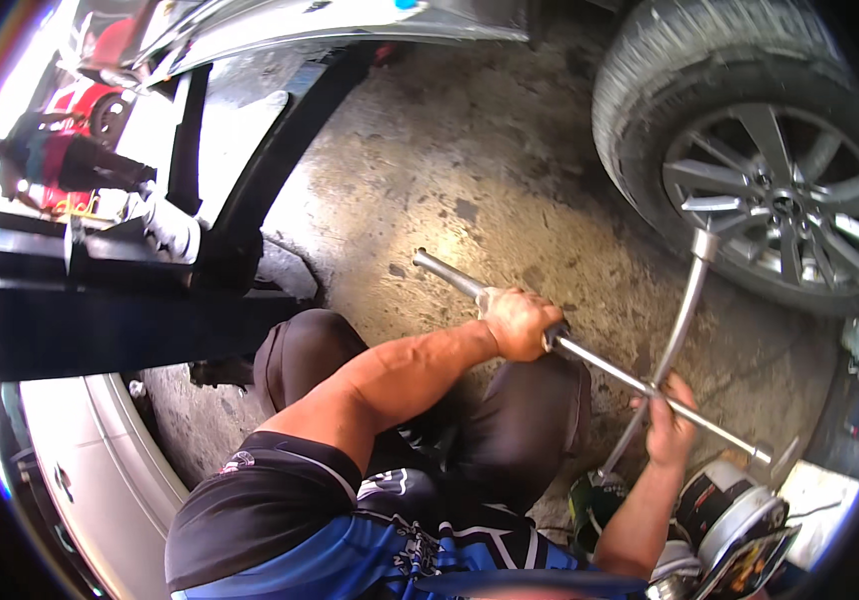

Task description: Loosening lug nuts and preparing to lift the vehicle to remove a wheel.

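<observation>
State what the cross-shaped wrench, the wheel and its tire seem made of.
Cross-shaped wrench: probably steel, smooth, judging by its bright highlights.
Wheel: likely silver-grey alloy; its spokes catch glints, but the exact metal is unclear.
Tire: almost surely rubber, matte dark grey with grooved tread.

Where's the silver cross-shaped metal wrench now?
In the head view, the silver wrench is right of centre, held near its crossing by the right hand, its upper end pictured against the black rubber tyre.

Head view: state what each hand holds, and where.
Right hand: four-way lug wrench, at its central crossing. Left hand: metal pipe, by its end nearest the wrench.
</observation>
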The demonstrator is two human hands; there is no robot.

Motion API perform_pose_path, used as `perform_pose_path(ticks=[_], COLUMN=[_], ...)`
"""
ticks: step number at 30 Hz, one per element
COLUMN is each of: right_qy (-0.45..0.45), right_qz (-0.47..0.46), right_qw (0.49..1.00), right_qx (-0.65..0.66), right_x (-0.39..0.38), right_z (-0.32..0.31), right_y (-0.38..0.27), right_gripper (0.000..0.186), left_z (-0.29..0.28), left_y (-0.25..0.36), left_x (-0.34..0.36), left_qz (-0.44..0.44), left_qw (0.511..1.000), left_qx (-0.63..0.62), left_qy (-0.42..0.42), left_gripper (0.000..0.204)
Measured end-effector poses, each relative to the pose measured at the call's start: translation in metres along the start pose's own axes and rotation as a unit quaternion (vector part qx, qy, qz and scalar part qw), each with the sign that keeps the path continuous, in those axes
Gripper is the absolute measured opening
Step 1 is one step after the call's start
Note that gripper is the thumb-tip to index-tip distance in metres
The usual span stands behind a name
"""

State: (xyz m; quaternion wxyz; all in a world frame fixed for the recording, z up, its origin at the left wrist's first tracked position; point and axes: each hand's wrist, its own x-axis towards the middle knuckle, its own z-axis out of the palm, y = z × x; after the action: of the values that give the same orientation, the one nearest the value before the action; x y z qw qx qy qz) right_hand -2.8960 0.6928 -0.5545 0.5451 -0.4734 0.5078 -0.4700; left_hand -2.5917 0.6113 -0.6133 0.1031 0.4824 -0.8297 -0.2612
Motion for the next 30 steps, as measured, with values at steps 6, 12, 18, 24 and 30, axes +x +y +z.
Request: perform_pose_path(ticks=[6, 12, 18, 24, 30], right_qy=[0.303, 0.266, -0.081, -0.231, -0.312], right_qz=[-0.164, -0.275, -0.12, -0.105, -0.015], right_qw=[0.939, 0.625, 0.686, 0.776, 0.823], right_qx=[-0.009, -0.68, -0.713, -0.577, -0.475], right_x=[-0.037, -0.05, -0.018, 0.02, 0.046], right_z=[-0.093, -0.109, -0.043, 0.033, 0.147], right_y=[-0.045, -0.147, -0.203, -0.194, -0.142], right_gripper=[0.08, 0.052, 0.039, 0.018, 0.022], left_z=[-0.041, -0.1, -0.18, -0.264, -0.311], left_y=[0.029, 0.054, 0.054, 0.02, -0.071], left_x=[-0.007, -0.011, -0.03, -0.067, -0.125], left_qz=[0.023, 0.033, 0.019, -0.07, -0.091], left_qw=[0.998, 0.989, 0.985, 0.977, 0.956], left_qx=[0.03, 0.084, 0.14, 0.189, 0.269], left_qy=[0.056, 0.12, 0.103, -0.067, -0.075], left_gripper=[0.023, 0.019, 0.017, 0.02, 0.02])
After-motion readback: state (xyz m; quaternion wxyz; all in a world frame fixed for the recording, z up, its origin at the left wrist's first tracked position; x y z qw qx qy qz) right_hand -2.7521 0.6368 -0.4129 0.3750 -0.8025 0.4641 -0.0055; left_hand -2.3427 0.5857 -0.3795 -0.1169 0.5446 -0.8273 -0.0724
